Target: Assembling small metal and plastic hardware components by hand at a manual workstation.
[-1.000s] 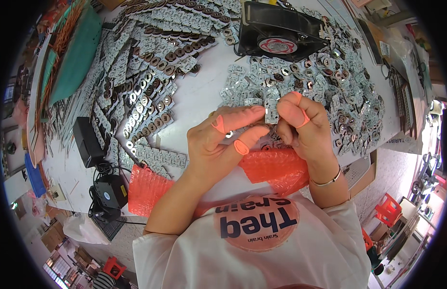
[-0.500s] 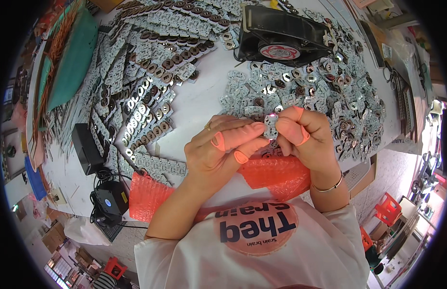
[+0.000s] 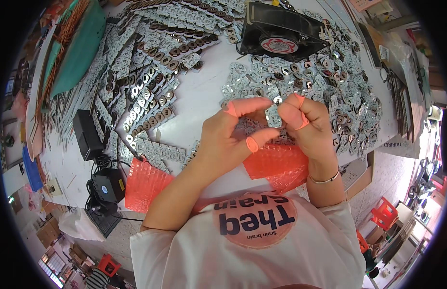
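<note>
Orange finger covers sit on the thumb and forefinger of both my hands. My right hand (image 3: 310, 126) is closed, pinching a small silvery plate (image 3: 273, 117) with cut-outs at its right edge. My left hand (image 3: 223, 139) is open just left of the plate, its thumb and forefinger spread apart around a gap. Beyond my hands lies a heap of similar small silvery plates (image 3: 353, 108), some bearing round dark or shiny discs. Red bubble wrap (image 3: 276, 166) lies below my hands at the table's near edge.
A black fan (image 3: 286, 36) stands among the plates at the back. Rows of joined plates (image 3: 151, 72) cover the left of the white table (image 3: 197, 89). A black box (image 3: 87, 135), cables and a black adapter (image 3: 108, 187) sit at the left edge. Scissors (image 3: 388, 77) lie far right.
My left thumb and forefinger have parted and drawn back from the small plate. My right hand keeps its pinch on it.
</note>
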`<state>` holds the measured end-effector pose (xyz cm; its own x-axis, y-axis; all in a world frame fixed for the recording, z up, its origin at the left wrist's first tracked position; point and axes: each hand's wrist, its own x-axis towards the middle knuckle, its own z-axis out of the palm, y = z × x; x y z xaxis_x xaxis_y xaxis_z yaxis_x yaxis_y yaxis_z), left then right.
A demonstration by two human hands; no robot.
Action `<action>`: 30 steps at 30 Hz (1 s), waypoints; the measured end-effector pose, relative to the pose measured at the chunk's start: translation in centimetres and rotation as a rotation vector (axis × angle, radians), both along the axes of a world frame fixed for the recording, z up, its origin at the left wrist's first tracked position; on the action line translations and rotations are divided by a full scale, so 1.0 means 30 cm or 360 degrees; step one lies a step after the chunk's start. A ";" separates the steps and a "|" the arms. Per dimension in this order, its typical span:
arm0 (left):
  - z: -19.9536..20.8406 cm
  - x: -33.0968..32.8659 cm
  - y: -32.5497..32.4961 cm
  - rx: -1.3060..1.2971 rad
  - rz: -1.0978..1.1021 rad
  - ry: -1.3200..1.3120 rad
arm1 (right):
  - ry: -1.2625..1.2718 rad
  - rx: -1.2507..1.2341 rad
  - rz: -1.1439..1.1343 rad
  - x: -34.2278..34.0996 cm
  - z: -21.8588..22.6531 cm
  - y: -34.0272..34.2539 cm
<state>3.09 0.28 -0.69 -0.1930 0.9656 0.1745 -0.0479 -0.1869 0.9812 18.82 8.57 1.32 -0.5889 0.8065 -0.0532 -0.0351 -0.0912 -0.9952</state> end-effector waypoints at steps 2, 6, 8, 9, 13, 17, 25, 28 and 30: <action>-0.008 -0.005 0.000 -0.0067 -0.0072 0.0137 | -0.0057 0.0071 0.0025 0.004 0.001 0.000; -0.021 0.011 0.000 0.0031 -0.0079 -0.0064 | 0.0055 -0.0092 -0.0178 0.021 0.010 0.016; -0.014 0.015 -0.002 0.0023 -0.0025 -0.0082 | 0.0371 -0.0280 -0.0359 0.056 -0.001 0.052; 0.004 0.016 0.001 -0.0047 -0.0076 0.0152 | 0.0664 -0.0343 -0.0275 0.077 -0.013 0.086; -0.029 0.029 0.019 0.0350 0.0096 0.0930 | 0.0776 -0.0211 -0.0077 0.053 0.021 0.067; 0.068 -0.147 -0.028 0.0209 0.0082 0.0988 | 0.0669 -0.0115 0.0339 -0.009 -0.032 0.012; 0.108 -0.260 -0.225 -0.0513 -0.0059 0.1903 | -0.0152 0.0444 0.1042 -0.085 -0.007 -0.018; 0.104 -0.236 -0.212 -0.0531 -0.0008 0.1965 | -0.0149 0.0450 0.1040 -0.076 -0.031 -0.018; 0.095 -0.246 -0.201 -0.0442 -0.0031 0.1864 | -0.0275 0.0469 0.1001 -0.071 -0.024 -0.020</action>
<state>-4.27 -5.76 2.15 -0.0412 0.9990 0.0195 0.8987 0.0285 0.4377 16.68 7.96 0.59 -0.9499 0.3121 -0.0195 0.0959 0.2313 -0.9682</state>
